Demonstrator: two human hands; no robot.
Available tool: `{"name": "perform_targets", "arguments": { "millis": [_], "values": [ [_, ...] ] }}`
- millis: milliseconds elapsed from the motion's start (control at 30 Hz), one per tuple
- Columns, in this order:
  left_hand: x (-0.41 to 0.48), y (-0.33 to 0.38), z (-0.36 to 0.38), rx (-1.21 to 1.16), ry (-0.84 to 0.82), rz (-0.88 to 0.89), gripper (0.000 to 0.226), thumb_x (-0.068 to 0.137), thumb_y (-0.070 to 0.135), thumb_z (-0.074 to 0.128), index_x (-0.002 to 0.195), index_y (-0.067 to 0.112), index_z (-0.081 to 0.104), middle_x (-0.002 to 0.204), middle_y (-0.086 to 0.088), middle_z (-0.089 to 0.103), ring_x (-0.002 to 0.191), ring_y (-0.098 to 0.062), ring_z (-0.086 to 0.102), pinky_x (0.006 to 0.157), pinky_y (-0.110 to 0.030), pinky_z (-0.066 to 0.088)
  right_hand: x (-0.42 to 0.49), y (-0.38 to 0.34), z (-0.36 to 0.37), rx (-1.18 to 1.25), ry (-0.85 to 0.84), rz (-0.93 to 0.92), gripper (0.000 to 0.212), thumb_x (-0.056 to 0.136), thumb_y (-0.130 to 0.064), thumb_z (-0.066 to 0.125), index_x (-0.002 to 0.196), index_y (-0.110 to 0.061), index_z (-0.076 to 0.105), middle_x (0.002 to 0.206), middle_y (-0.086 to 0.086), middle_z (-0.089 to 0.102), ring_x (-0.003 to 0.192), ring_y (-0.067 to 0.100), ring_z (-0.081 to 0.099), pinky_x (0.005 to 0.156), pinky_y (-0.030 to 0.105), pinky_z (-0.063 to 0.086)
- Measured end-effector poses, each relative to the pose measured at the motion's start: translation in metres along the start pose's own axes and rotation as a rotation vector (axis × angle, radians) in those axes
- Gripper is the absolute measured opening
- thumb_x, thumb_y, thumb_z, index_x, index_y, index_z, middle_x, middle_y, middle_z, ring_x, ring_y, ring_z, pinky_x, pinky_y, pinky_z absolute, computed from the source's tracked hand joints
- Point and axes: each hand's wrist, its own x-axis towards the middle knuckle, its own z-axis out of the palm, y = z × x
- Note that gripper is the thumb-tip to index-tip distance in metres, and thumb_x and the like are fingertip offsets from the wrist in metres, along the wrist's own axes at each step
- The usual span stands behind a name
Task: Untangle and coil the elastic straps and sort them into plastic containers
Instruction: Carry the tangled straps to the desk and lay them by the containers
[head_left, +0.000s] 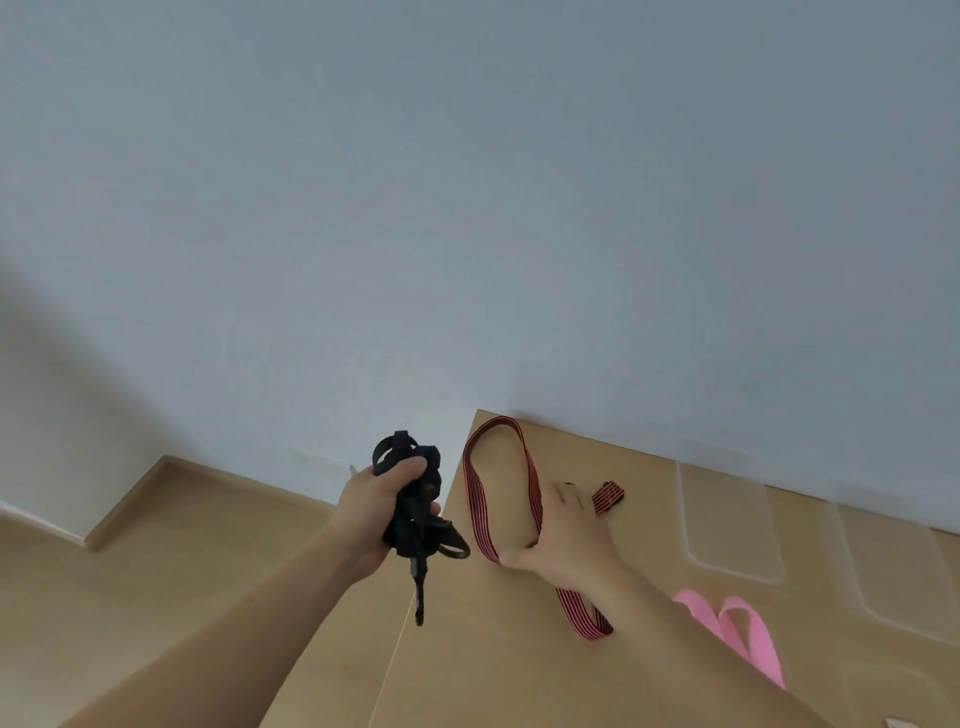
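Looking down past our forearms, we find a pink strap (748, 629) closest to us, lying loose and uncoiled on the counter (467, 665) by our right arm. Just beyond it, the tail of a red-and-black striped strap (480, 499) runs out from under our right hand (566, 535). That hand lies flat, fingers straight and spread, pressing the strap to the counter. Its grip is wide and clasps nothing. The strap's long loop reaches on toward the counter's far corner.

Level with it, at the counter's left edge, our left hand (376, 501) has its grip curled tight round a bunched black strap (415, 525), with 1 end dangling below the fist. Farther off to the right, 2 clear containers (727, 519) sit near the wall. They look empty, though the clear plastic makes that hard to confirm.

We judge that the black strap is gathered but not yet binned, and the striped one is next for coiling. The next move calls for carrying the black bundle across to a container without letting it spring loose. Only then can the right grip close on the striped strap.
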Motion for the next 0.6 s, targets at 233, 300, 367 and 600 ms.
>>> {"name": "perform_targets", "arguments": {
  "millis": [233,300,367,600],
  "values": [
    [0.0,-0.015,0.002,0.329,-0.119,-0.052,0.021,0.076,-0.003,0.074,0.089,0.002,0.058,0.074,-0.01,0.054,0.066,-0.028,0.062,0.069,-0.039,0.055,0.009,0.004,0.051,-0.192,0.204,0.027,0.057,0.085,-0.046,0.061,0.132,-0.022,0.041,0.119,-0.003,0.059,0.115,0.02,0.056,0.093,0.038,0.034],
    [0.003,-0.015,0.005,0.421,-0.071,-0.041,0.017,0.074,-0.005,0.069,0.082,0.002,0.056,0.072,-0.012,0.054,0.07,-0.034,0.065,0.076,-0.048,0.057,0.006,0.007,0.049,-0.15,0.205,0.022,0.021,0.088,-0.029,0.053,0.108,-0.024,0.05,0.093,-0.008,0.065,0.093,0.018,0.063,0.083,0.034,0.032],
    [0.004,-0.011,0.009,0.465,-0.004,-0.007,0.015,0.073,0.0,0.068,0.076,0.003,0.054,0.067,-0.012,0.054,0.07,-0.036,0.064,0.078,-0.053,0.058,0.003,0.01,0.044,-0.038,0.133,0.042,0.012,0.088,-0.026,0.05,0.098,-0.023,0.056,0.086,-0.009,0.065,0.084,0.017,0.063,0.081,0.033,0.035],
    [-0.015,0.034,0.044,0.499,-0.138,0.174,0.024,0.065,0.032,0.066,0.074,0.011,0.06,0.064,0.001,0.058,0.059,-0.017,0.056,0.056,-0.027,0.047,-0.011,-0.011,-0.06,0.277,0.13,-0.17,0.012,0.09,-0.028,0.052,0.08,-0.036,0.051,0.066,-0.011,0.053,0.057,0.007,0.051,0.049,0.021,0.032]
  ]
}}
